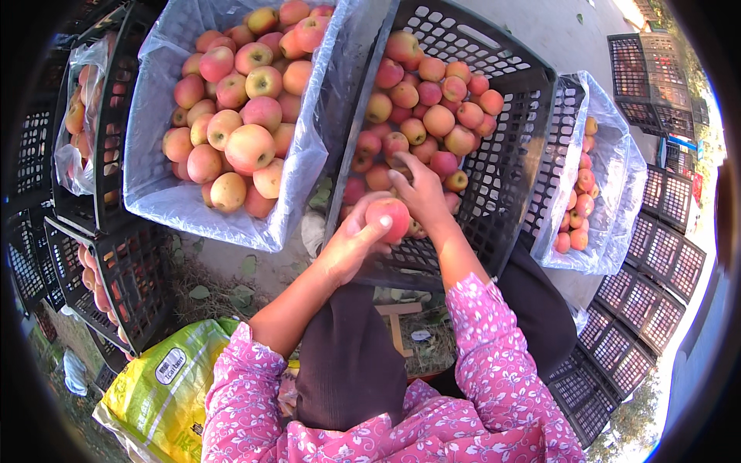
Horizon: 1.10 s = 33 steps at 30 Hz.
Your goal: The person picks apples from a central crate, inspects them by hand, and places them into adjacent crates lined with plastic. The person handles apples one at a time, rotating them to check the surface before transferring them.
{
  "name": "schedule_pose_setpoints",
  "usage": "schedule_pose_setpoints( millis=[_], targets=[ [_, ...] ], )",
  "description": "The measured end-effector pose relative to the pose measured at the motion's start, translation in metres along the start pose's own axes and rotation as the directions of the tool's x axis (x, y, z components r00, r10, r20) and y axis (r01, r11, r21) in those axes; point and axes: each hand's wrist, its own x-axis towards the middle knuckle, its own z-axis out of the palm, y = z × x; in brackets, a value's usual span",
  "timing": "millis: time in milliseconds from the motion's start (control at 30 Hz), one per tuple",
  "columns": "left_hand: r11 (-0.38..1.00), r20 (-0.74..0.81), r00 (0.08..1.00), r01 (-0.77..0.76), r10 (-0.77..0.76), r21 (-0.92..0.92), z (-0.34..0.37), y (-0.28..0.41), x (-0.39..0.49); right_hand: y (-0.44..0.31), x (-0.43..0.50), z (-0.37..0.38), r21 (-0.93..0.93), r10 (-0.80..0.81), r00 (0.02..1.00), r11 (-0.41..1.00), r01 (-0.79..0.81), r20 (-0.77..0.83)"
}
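Note:
My left hand [359,234] holds a red apple [391,220], with the thumb across its front, over the near part of a black plastic crate [498,173]. Just right of that apple is my right hand [419,191], its fingers apart and bent above the apples in the crate; I see nothing in it, though its palm side is hidden. Many red and yellow apples [438,120] lie loose in this crate. To its left, a crate with a clear plastic liner [214,223] holds a heap of larger-looking apples [250,149].
On the right stands another lined crate [613,191] with apples. Stacked black crates [136,272] with apples are at the left, and rows of crates [637,295] line the far right. A green and yellow sack [168,388] lies at the lower left, near dry grass and leaves.

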Motion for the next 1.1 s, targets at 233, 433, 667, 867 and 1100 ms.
schedule_pose_setpoints(
  millis=[233, 433, 667, 867, 1100],
  targets=[
    [0.964, 0.11, 0.993, 0.063, -0.036, -0.258, -0.007, 0.0, -0.003, -0.008, 0.072, 0.043, -0.704, 0.021, 0.973, 0.694, 0.151, 0.229],
    [0.956, 0.136, 0.991, 0.044, -0.004, -0.291, -0.006, 0.0, -0.002, 0.003, 0.044, 0.012, -0.122, 0.019, 0.997, 0.992, -0.01, 0.08],
    [0.963, 0.128, 0.991, 0.001, 0.035, -0.271, -0.005, 0.0, 0.001, -0.022, -0.012, -0.022, 0.609, 0.104, 0.993, 0.784, -0.118, 0.058],
    [0.945, 0.102, 0.995, 0.014, 0.02, -0.325, 0.003, 0.006, 0.003, -0.028, -0.029, -0.022, 0.899, 0.289, 0.911, 0.238, -0.367, 0.296],
    [0.919, 0.12, 0.99, -0.023, 0.076, -0.394, 0.002, -0.001, 0.011, -0.045, -0.036, -0.019, 0.883, 0.417, 0.852, 0.201, -0.425, 0.315]
  ],
)
